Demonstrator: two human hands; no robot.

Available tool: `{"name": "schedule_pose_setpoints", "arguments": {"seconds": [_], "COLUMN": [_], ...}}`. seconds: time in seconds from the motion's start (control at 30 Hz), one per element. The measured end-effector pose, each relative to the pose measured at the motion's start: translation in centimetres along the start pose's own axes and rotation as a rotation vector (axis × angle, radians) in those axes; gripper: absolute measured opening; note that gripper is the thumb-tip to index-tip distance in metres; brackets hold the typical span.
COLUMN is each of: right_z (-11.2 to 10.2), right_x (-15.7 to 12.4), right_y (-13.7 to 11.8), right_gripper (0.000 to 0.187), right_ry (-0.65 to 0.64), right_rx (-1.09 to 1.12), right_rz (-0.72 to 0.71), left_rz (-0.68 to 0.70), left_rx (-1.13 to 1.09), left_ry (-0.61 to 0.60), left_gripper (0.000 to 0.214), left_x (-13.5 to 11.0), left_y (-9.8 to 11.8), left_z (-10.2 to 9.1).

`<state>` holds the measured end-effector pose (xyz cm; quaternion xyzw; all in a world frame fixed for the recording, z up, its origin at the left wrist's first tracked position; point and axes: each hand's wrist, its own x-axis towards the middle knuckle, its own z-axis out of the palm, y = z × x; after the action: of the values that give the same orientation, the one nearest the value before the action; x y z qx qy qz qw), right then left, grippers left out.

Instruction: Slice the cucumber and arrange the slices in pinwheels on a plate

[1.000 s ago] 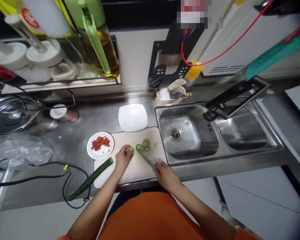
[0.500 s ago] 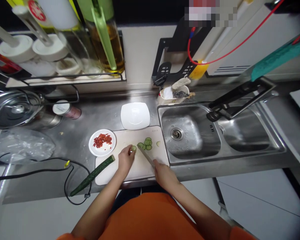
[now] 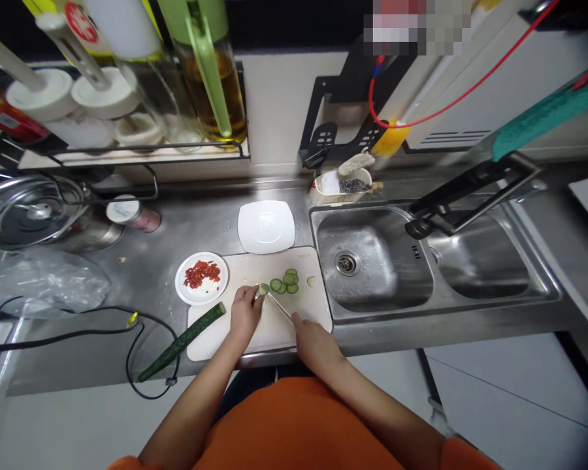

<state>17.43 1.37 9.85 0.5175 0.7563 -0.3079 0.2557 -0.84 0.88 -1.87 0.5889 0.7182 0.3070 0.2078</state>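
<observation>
My left hand (image 3: 245, 313) is closed around a short piece of cucumber (image 3: 262, 289) over the middle of the cutting board (image 3: 225, 336). In my right hand (image 3: 314, 338) is the handle of a knife (image 3: 280, 305), its tip close to the cut face of that piece. Just right of the blade lie several overlapping cucumber slices (image 3: 290, 279), with a pale end piece (image 3: 310, 281) farther right. A long uncut-looking length of dark green cucumber (image 3: 186, 339) rests with one end on the board's left side and the other on the counter.
A white plate of chopped red pieces (image 3: 202, 292) overlaps the board's left corner. Behind the board stands a white square dish (image 3: 266, 226). The double sink (image 3: 372, 310) adjoins on the right. A black cable (image 3: 127, 331) and plastic bag (image 3: 44, 284) lie at left.
The knife and my right hand have shifted left, from beside the slices to the piece in my left hand. The blade now looks narrower, seen more edge-on.
</observation>
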Motion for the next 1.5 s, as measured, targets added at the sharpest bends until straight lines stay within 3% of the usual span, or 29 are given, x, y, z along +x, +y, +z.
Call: {"name": "schedule_pose_setpoints", "arguments": {"seconds": [0.53, 0.9, 1.13, 1.5], "right_z": [-0.2, 0.6, 0.9, 1.2], "right_x": [0.3, 0.3, -1.3, -2.1], "right_y": [-0.5, -0.1, 1.0, 2.5], "right_gripper": [0.036, 0.048, 0.046, 0.040], "right_ry": [-0.030, -0.041, -0.095, -0.082], "right_rx": [0.018, 0.090, 0.122, 0.108], "right_rz": [0.019, 0.030, 0.075, 0.067], "left_rz": [-0.026, -0.032, -0.063, -0.126], "left_rx": [-0.016, -0.007, 0.024, 0.072], "left_ry": [-0.024, -0.022, -0.085, -0.190], "left_gripper": [0.026, 0.026, 0.026, 0.008], "left_x": [0.1, 0.2, 1.0, 2.9], "left_y": [0.2, 0.3, 0.8, 2.0], "left_z": [-0.1, -0.1, -0.5, -0.7]}}
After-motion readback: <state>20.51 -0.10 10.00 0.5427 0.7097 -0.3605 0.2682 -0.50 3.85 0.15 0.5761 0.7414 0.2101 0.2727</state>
